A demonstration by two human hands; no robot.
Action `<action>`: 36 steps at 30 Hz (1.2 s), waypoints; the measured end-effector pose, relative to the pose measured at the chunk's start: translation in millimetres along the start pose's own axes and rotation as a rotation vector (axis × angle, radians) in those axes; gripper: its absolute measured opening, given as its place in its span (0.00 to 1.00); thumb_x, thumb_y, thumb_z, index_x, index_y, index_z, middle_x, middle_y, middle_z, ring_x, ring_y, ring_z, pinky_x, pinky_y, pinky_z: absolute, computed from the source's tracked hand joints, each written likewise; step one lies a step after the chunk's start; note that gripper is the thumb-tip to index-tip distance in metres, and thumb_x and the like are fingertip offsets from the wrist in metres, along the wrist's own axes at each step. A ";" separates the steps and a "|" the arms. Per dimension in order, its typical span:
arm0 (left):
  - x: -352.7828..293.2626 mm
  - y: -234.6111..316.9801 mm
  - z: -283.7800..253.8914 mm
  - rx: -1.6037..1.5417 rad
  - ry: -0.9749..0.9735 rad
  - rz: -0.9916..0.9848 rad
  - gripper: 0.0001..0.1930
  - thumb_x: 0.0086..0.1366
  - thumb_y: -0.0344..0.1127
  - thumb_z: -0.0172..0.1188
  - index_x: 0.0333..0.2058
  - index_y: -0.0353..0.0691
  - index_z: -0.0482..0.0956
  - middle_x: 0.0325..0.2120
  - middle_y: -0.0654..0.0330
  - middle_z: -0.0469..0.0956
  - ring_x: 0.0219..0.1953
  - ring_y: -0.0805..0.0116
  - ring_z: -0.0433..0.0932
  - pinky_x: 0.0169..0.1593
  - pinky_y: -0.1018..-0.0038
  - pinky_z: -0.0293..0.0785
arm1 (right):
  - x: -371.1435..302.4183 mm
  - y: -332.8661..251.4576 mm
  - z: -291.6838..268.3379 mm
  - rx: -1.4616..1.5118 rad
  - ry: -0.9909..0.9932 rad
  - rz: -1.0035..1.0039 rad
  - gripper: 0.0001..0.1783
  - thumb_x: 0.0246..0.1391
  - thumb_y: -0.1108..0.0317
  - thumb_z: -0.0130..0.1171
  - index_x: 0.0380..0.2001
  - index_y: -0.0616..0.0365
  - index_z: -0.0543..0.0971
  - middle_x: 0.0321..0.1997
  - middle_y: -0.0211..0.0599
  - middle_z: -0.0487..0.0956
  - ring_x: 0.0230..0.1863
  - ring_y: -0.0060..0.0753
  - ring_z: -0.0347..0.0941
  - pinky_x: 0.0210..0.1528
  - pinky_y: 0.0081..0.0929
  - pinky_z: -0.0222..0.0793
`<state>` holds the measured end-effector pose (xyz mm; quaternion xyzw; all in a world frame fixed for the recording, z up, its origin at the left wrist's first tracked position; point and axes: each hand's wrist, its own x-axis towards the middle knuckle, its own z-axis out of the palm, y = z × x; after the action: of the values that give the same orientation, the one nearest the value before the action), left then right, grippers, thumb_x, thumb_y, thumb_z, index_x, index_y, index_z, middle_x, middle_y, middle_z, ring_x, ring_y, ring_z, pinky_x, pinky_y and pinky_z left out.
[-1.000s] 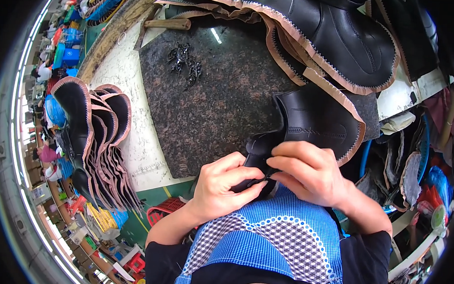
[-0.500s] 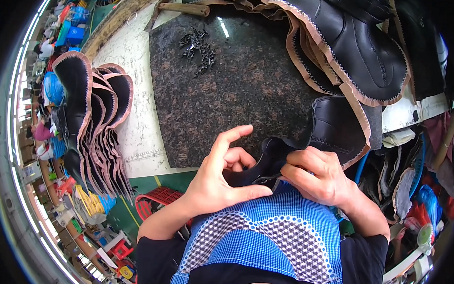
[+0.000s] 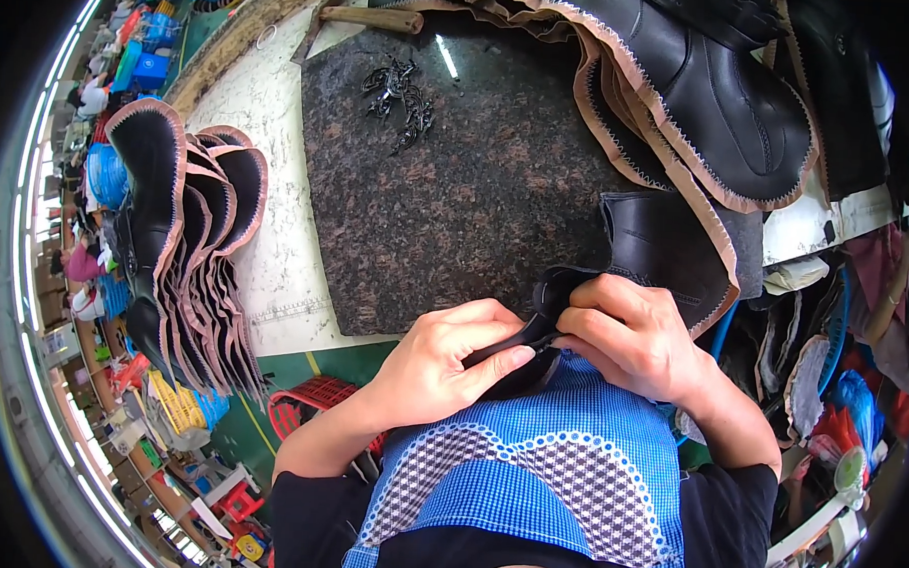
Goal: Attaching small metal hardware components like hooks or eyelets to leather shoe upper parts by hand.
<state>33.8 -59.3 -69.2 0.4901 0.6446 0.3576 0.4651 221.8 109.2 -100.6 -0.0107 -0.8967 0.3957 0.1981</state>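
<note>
Presently, one black leather piece (image 3: 664, 249) reaches from one stone slab's (image 3: 427, 223) near right part to the person's two hands, the left hand (image 3: 457, 362) clasping it between thumb and fingers, the right hand (image 3: 628, 338) pinching it alongside. Two leather stacks (image 3: 159, 199) flank the slab; one scrap heap (image 3: 399, 94) lies on it.

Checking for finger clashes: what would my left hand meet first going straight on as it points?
Past the black leather it holds, your left hand would likely meet your right hand, though depth is unclear.
</note>
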 end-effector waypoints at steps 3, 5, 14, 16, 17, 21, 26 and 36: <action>2.1 7.7 -2.5 0.078 -0.033 0.057 0.11 0.64 0.35 0.69 0.41 0.33 0.86 0.35 0.54 0.83 0.35 0.56 0.85 0.39 0.67 0.81 | -1.1 0.8 -3.9 0.014 -0.024 0.035 0.14 0.47 0.69 0.70 0.37 0.59 0.79 0.37 0.36 0.75 0.33 0.34 0.78 0.30 0.30 0.78; 2.8 13.7 0.8 0.234 0.020 0.156 0.12 0.59 0.35 0.73 0.36 0.34 0.86 0.32 0.56 0.82 0.31 0.58 0.84 0.34 0.68 0.80 | 2.0 1.3 -12.8 -0.020 -0.105 -0.009 0.16 0.46 0.67 0.70 0.39 0.57 0.80 0.41 0.38 0.76 0.35 0.35 0.78 0.31 0.29 0.77; 3.6 29.6 -1.2 0.645 0.155 0.408 0.13 0.53 0.33 0.74 0.37 0.38 0.87 0.28 0.62 0.82 0.27 0.66 0.81 0.29 0.72 0.78 | 39.0 -8.6 -42.8 -0.266 -0.293 -0.214 0.12 0.45 0.63 0.69 0.29 0.56 0.79 0.30 0.32 0.77 0.42 0.37 0.77 0.56 0.42 0.68; 3.6 33.7 -6.0 0.634 0.212 0.396 0.13 0.53 0.33 0.75 0.38 0.39 0.87 0.28 0.62 0.83 0.27 0.65 0.81 0.29 0.70 0.78 | 45.5 -11.3 -42.8 -0.241 -0.238 -0.271 0.11 0.42 0.66 0.68 0.24 0.55 0.75 0.26 0.30 0.72 0.33 0.34 0.73 0.44 0.35 0.67; 5.3 35.6 -9.2 0.639 0.212 0.389 0.13 0.53 0.32 0.75 0.38 0.39 0.87 0.28 0.61 0.83 0.27 0.64 0.81 0.30 0.69 0.79 | 49.5 -13.8 -46.2 -0.251 -0.244 -0.294 0.11 0.42 0.66 0.68 0.24 0.55 0.74 0.26 0.30 0.72 0.33 0.34 0.73 0.41 0.34 0.66; 26.7 64.8 -50.3 0.804 0.377 0.593 0.21 0.43 0.23 0.73 0.41 0.38 0.86 0.28 0.57 0.82 0.30 0.58 0.83 0.34 0.67 0.81 | 98.4 -30.0 -80.9 -0.595 -0.048 -0.632 0.17 0.24 0.67 0.67 0.24 0.57 0.75 0.26 0.31 0.72 0.27 0.35 0.71 0.25 0.32 0.65; 34.9 95.5 -101.7 1.099 0.810 1.205 0.22 0.43 0.15 0.71 0.41 0.30 0.87 0.34 0.53 0.86 0.33 0.60 0.84 0.35 0.72 0.80 | 144.0 -75.7 -113.6 -0.959 0.134 -0.785 0.23 0.25 0.71 0.71 0.33 0.67 0.81 0.30 0.38 0.75 0.29 0.37 0.73 0.27 0.32 0.69; -7.7 -52.6 19.2 1.250 0.450 0.527 0.22 0.58 0.32 0.61 0.52 0.34 0.83 0.52 0.50 0.82 0.43 0.64 0.80 0.42 0.71 0.76 | 14.9 -37.4 15.5 -0.614 -0.255 0.081 0.31 0.41 0.66 0.71 0.50 0.72 0.78 0.41 0.38 0.74 0.42 0.35 0.73 0.41 0.29 0.75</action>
<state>37.0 -80.6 -121.5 0.7188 0.6694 0.1142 -0.1490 207.5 75.2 -78.2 -0.0560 -0.9905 0.1126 0.0562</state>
